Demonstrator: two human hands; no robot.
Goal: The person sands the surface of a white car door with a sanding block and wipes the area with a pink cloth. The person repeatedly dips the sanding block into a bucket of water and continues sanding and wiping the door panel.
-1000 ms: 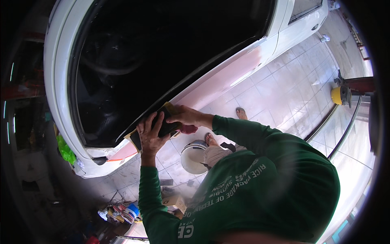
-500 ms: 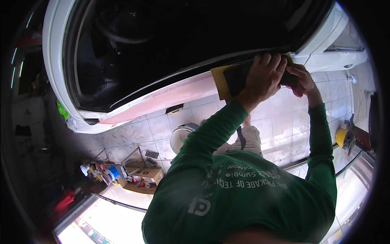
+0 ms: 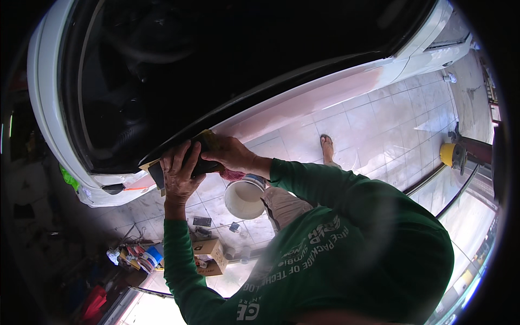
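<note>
My left hand (image 3: 180, 170) is spread over a dark flat block (image 3: 157, 176) with yellow sandpaper (image 3: 213, 136), gripping it against the car door's edge, just under the black window seal. My right hand (image 3: 234, 154) grips the right end of the same block, its fingers curled. Something dark red, like a cloth (image 3: 232, 174), hangs below my right hand; whether that hand holds it too I cannot tell. The white car's door (image 3: 314, 107) has a long pinkish, dull patch along it below the dark window (image 3: 244, 43).
A white bucket (image 3: 238, 205) stands beside my leg on the tiled floor (image 3: 374, 124). A cardboard box (image 3: 214, 253) and cluttered cans and tools (image 3: 146, 254) lie lower left. A yellow machine (image 3: 450, 154) is at the right, and green plastic (image 3: 69, 176) lies at the car's left end.
My hands and the block moved right along the door half a second ago and are now back at the left. My view has turned with them, and my bare foot shows again.
</note>
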